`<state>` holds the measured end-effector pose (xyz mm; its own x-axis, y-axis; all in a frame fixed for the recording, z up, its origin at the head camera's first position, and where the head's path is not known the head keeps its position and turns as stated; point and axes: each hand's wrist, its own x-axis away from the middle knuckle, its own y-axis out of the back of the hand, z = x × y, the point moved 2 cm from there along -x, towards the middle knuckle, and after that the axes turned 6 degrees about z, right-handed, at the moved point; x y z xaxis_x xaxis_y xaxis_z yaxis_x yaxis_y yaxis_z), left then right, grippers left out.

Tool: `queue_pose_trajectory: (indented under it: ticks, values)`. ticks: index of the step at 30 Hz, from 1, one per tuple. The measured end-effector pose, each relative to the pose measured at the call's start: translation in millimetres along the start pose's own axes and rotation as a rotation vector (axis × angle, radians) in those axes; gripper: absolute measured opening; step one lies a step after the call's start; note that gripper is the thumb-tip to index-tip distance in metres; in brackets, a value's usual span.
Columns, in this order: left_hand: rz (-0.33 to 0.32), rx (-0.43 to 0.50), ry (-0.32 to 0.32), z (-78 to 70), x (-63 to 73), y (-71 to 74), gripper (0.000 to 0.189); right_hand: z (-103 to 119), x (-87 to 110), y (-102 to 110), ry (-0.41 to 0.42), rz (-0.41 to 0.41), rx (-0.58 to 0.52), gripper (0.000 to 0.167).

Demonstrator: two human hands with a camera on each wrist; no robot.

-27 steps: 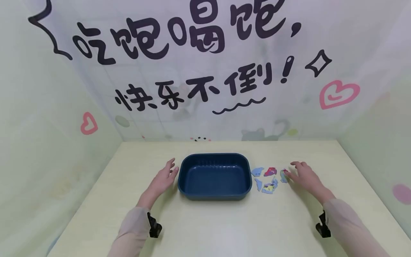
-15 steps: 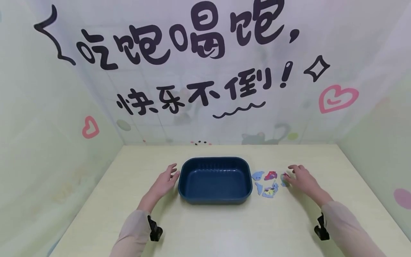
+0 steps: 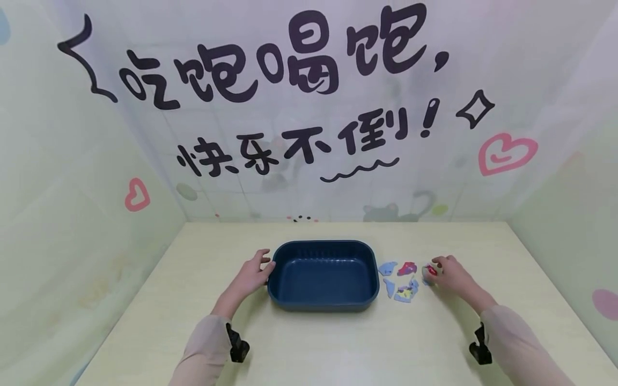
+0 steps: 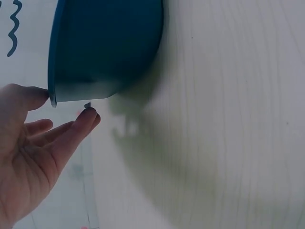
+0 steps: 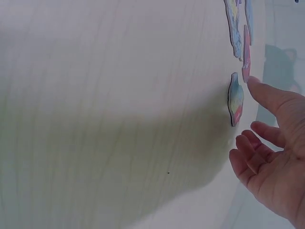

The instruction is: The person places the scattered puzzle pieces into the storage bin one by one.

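Observation:
A dark blue rectangular tub (image 3: 323, 307) stands mid-table in the head view. My left hand (image 3: 252, 276) is at its left end. The left wrist view shows the thumb right at the tub's rim (image 4: 53, 103), the other fingers stretched apart beneath the wall. My right hand (image 3: 454, 273) hovers over a flat, irregular printed piece (image 5: 236, 101) in pale green and red. Its thumb and fingers are spread around that piece, with a gap showing in the right wrist view. Closer to the tub lie a red piece (image 3: 407, 268) and a light blue piece (image 3: 388, 268).
Below those lie a narrow blue piece (image 3: 389, 288) and a blue-and-yellow piece (image 3: 404, 294). The pale wood-grain table (image 3: 333, 348) ends at a printed cloth backdrop (image 3: 299, 198), which also hangs at both sides.
My left hand has moved right, bringing its thumb to the tub's rim. My right hand has shifted slightly over the green-and-red piece. The head view has tilted up a little.

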<state>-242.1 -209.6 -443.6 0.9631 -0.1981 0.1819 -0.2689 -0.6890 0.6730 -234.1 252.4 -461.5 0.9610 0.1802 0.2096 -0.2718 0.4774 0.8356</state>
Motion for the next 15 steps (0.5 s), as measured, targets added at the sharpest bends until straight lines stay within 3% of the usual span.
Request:
queue_pose_trajectory:
  ticks: [15]
  values:
    - [0.023,0.064,0.059,-2.5,-3.5,-2.7,0.045,-1.8,-3.0,-5.4,0.028,-0.004,-0.011,0.051]
